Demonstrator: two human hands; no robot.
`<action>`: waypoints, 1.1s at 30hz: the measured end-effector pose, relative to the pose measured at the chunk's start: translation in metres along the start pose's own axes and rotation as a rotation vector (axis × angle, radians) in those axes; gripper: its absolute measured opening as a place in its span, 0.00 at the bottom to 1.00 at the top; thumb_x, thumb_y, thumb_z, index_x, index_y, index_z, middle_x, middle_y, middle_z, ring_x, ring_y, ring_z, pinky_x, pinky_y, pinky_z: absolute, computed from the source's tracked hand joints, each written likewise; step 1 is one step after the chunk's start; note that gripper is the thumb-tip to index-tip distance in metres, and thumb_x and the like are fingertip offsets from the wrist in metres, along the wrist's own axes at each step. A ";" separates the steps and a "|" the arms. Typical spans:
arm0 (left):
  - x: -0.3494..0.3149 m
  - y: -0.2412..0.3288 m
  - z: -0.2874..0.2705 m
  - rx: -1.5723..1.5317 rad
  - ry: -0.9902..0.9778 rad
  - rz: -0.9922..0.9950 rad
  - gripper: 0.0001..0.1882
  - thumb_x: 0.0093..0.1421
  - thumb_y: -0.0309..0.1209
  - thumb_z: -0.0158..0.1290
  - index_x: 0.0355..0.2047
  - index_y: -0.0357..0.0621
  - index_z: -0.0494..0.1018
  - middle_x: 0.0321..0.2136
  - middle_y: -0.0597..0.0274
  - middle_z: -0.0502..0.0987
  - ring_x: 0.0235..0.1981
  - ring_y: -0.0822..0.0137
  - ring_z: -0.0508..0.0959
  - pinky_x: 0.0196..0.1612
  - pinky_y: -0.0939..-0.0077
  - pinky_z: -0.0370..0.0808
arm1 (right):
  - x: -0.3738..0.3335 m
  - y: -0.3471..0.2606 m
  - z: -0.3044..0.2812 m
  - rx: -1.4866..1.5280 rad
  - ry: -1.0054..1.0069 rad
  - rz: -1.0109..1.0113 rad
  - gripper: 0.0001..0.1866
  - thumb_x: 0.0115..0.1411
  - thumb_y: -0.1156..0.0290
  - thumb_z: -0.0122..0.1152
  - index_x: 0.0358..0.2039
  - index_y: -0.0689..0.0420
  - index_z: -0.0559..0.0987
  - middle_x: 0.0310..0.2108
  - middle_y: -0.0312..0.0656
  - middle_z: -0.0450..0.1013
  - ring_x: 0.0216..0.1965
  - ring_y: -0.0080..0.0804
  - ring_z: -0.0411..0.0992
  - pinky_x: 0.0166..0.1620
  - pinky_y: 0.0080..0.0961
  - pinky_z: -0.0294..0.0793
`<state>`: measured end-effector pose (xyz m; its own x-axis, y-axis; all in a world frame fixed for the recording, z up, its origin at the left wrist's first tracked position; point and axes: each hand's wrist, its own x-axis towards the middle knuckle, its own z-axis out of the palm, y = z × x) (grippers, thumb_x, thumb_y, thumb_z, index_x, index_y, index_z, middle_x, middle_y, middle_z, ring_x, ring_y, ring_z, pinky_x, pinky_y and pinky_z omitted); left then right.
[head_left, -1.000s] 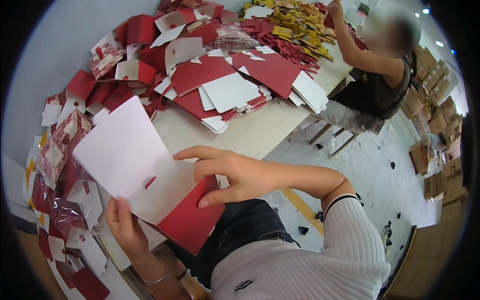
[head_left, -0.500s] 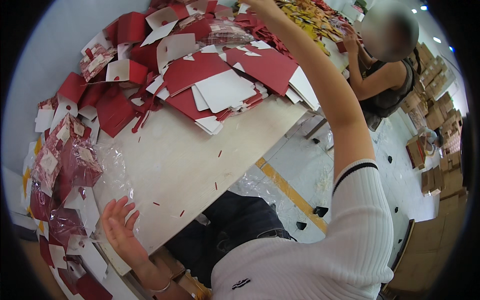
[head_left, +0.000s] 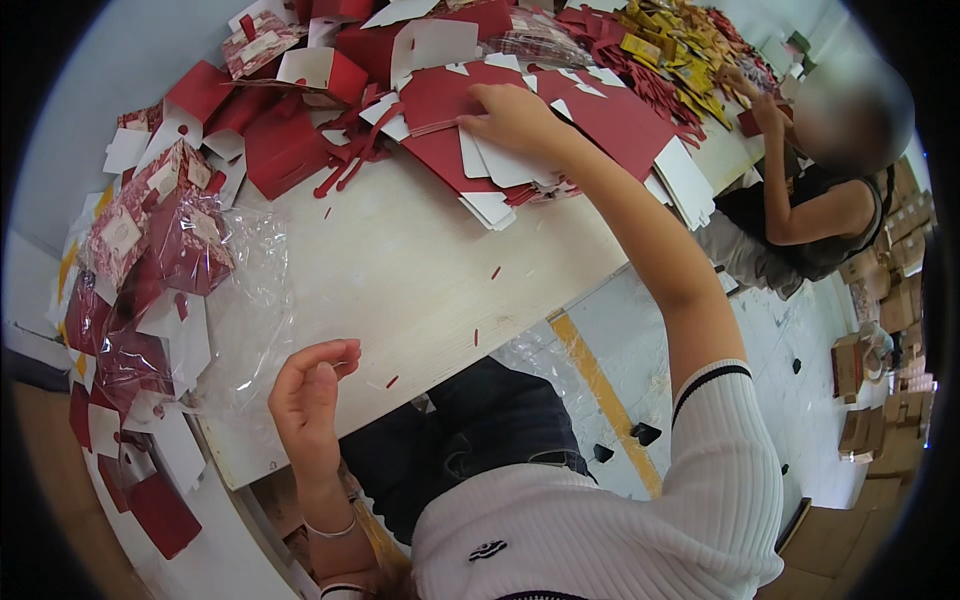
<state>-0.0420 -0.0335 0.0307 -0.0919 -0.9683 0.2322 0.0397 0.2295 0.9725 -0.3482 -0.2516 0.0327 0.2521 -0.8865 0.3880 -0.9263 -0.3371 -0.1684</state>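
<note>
My right hand (head_left: 512, 122) reaches across the table onto a pile of flat box blanks. Its fingers lie over a red blank (head_left: 437, 148), with the thumb apart beside the edge of white card flaps (head_left: 505, 168); no firm grip shows. A second stack of red blanks (head_left: 615, 115) lies to the right of that hand. Over the near edge of the table, my left hand (head_left: 312, 400) hangs in the air, fingers loosely bent and nothing in them.
Red boxes (head_left: 290, 150) heap up at the far left, with patterned boxes (head_left: 125, 235) in clear plastic wrap (head_left: 255, 270) nearer. Red scraps dot the pale table (head_left: 400, 290). A co-worker (head_left: 815, 215) sits at the right beside yellow packets (head_left: 680, 65). Cardboard cartons (head_left: 900, 350) stand behind.
My right hand has come down from the far top edge onto the red blanks. The left hand has shifted right and its fingers have curled in. The view has turned somewhat.
</note>
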 end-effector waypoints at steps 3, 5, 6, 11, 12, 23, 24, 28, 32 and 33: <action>0.000 -0.001 0.005 -0.028 -0.026 -0.020 0.10 0.60 0.26 0.43 0.36 0.31 0.70 0.34 0.53 0.75 0.37 0.68 0.74 0.43 0.75 0.70 | 0.000 -0.008 -0.011 -0.093 -0.122 0.035 0.23 0.50 0.50 0.55 0.32 0.61 0.73 0.31 0.49 0.72 0.36 0.43 0.71 0.38 0.38 0.70; 0.001 0.001 0.007 -0.028 -0.032 -0.022 0.10 0.60 0.26 0.43 0.36 0.31 0.70 0.34 0.54 0.75 0.36 0.68 0.74 0.43 0.75 0.70 | -0.003 -0.021 -0.030 -0.155 -0.172 -0.002 0.23 0.51 0.50 0.54 0.31 0.60 0.73 0.30 0.49 0.72 0.36 0.42 0.71 0.38 0.37 0.70; 0.001 0.001 0.007 -0.031 -0.033 -0.024 0.10 0.60 0.26 0.43 0.36 0.31 0.70 0.34 0.54 0.75 0.36 0.68 0.74 0.43 0.76 0.70 | -0.004 -0.026 -0.034 -0.183 -0.197 -0.022 0.22 0.51 0.50 0.53 0.31 0.60 0.73 0.30 0.49 0.72 0.36 0.42 0.71 0.37 0.37 0.70; 0.017 0.002 0.025 -0.098 -0.129 -0.031 0.10 0.60 0.26 0.44 0.36 0.31 0.70 0.33 0.56 0.75 0.36 0.69 0.74 0.43 0.77 0.69 | -0.014 -0.025 -0.031 -0.188 -0.226 -0.050 0.24 0.53 0.52 0.53 0.40 0.59 0.73 0.36 0.48 0.72 0.40 0.42 0.69 0.42 0.35 0.67; 0.018 0.003 0.029 -0.105 -0.152 -0.019 0.10 0.60 0.27 0.44 0.36 0.32 0.70 0.33 0.56 0.75 0.36 0.70 0.74 0.43 0.77 0.69 | -0.013 -0.027 -0.035 -0.138 -0.303 -0.035 0.23 0.54 0.52 0.52 0.40 0.59 0.73 0.36 0.47 0.72 0.41 0.42 0.69 0.43 0.35 0.67; 0.038 0.005 0.034 0.023 -0.138 0.029 0.19 0.55 0.26 0.51 0.47 0.34 0.63 0.45 0.53 0.69 0.45 0.66 0.70 0.46 0.75 0.66 | -0.024 -0.025 -0.081 0.167 0.167 -0.157 0.16 0.60 0.62 0.45 0.30 0.64 0.72 0.25 0.52 0.70 0.26 0.47 0.68 0.32 0.35 0.65; 0.041 0.006 0.036 0.142 -0.096 0.148 0.24 0.53 0.27 0.52 0.49 0.34 0.61 0.48 0.51 0.66 0.48 0.63 0.67 0.49 0.73 0.64 | -0.029 -0.034 -0.087 0.161 0.323 -0.206 0.16 0.60 0.63 0.44 0.27 0.63 0.71 0.25 0.52 0.70 0.26 0.52 0.67 0.31 0.38 0.65; 0.063 0.029 0.020 0.568 0.060 0.644 0.39 0.48 0.32 0.58 0.57 0.38 0.51 0.58 0.46 0.53 0.59 0.53 0.54 0.59 0.62 0.52 | -0.056 -0.095 -0.130 0.877 0.212 -0.035 0.15 0.62 0.63 0.45 0.28 0.62 0.72 0.23 0.40 0.72 0.24 0.23 0.69 0.28 0.23 0.68; 0.107 0.071 -0.002 0.872 0.137 1.004 0.37 0.49 0.40 0.57 0.57 0.41 0.55 0.55 0.48 0.59 0.57 0.55 0.58 0.58 0.63 0.53 | -0.071 -0.104 -0.123 1.161 -0.106 -0.140 0.18 0.60 0.57 0.49 0.39 0.59 0.73 0.30 0.36 0.73 0.32 0.17 0.70 0.32 0.17 0.70; 0.110 0.078 -0.007 0.934 0.071 0.990 0.33 0.52 0.37 0.54 0.57 0.44 0.56 0.55 0.51 0.59 0.58 0.58 0.56 0.59 0.64 0.51 | -0.071 -0.112 -0.118 0.874 -0.022 -0.153 0.22 0.59 0.54 0.51 0.45 0.58 0.73 0.33 0.36 0.74 0.35 0.19 0.71 0.33 0.17 0.72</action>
<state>-0.0424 -0.1222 0.1324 -0.3664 -0.3572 0.8592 -0.6257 0.7780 0.0566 -0.2953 -0.1130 0.1309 0.3693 -0.8151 0.4464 -0.3391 -0.5654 -0.7518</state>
